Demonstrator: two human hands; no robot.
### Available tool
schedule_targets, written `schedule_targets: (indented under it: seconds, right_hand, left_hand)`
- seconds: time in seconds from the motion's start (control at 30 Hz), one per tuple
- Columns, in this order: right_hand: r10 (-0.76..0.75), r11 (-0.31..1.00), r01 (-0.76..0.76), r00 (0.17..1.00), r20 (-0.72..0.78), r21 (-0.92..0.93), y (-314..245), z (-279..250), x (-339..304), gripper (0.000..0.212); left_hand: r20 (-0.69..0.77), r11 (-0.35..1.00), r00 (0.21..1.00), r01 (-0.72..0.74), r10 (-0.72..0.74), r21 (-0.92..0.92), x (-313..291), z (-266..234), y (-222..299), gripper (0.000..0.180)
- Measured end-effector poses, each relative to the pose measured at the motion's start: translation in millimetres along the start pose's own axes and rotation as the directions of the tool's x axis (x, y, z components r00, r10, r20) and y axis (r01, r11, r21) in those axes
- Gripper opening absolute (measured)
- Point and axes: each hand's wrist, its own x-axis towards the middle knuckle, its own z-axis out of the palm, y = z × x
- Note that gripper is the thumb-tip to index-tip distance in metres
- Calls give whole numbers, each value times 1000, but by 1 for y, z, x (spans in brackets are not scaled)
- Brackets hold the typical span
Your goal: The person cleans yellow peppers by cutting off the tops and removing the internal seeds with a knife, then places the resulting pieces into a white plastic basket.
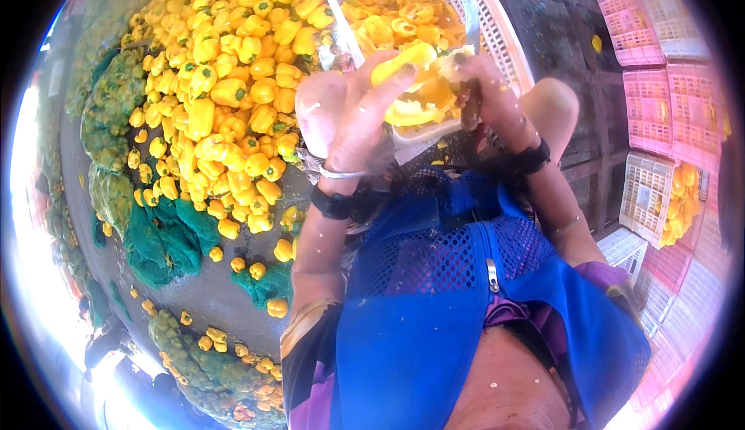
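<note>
My left hand [361,108] is closed round a cut-open yellow bell pepper [419,108], its hollow inside and pale flesh showing. Close against it, my right hand [497,92] grips a knife [469,12] whose blue-grey blade points away from me. Pale, seedy core [450,65] shows at the right fingertips, touching the pepper. Both hands are above the near end of a white slotted crate [508,30], between my knees. Cut yellow pepper pieces [388,15] fill much of that crate. Part of the knife's handle is hidden by my fingers.
A large heap of whole yellow peppers [225,88] spreads over the floor at the left. Green netting [159,240] and filled net sacks [116,104] lie beside it. Pink crates [648,108] and a white crate [644,189] line the right side.
</note>
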Motion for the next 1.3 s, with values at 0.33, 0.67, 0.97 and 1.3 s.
schedule_targets:
  seconds: [0.33,0.67,0.97,1.3]
  right_hand:
    - [-407,865,331,902,-144,-376,33,6,48,27]
    - [30,974,-1,991,-127,227,-12,-22,65,31]
    - [52,993,-64,991,120,99,-19,19,49,29]
    - [46,992,-35,994,96,-118,7,21,30,35]
  left_hand:
    - [83,736,905,-391,418,553,-2,26,-14,28]
    - [186,296,803,-408,566,863,3,35,-3,57]
    - [-76,972,975,-199,209,125,26,23,0,31]
    - [-430,987,892,-161,140,-12,34,32,-34,41]
